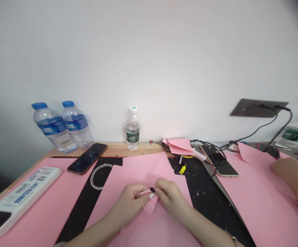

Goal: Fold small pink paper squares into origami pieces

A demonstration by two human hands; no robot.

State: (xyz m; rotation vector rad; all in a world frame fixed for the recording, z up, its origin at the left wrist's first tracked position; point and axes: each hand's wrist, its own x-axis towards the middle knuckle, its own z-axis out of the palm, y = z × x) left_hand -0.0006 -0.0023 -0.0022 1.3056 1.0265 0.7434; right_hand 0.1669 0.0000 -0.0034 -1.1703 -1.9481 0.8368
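Between my two hands is a small folded piece of pink paper, pinched at its upper edge. My left hand grips it from the left, with thumb and fingers pressed together. From the right, my right hand pinches the same piece, its thumb with a dark nail meeting the left thumb. Under both hands lies a large pink sheet on a black mat. The folds behind my fingers are partly hidden.
Left are a power strip box, a phone, a tape ring and two large bottles. A small bottle stands by the wall. Right are cables, another phone and another person's arm.
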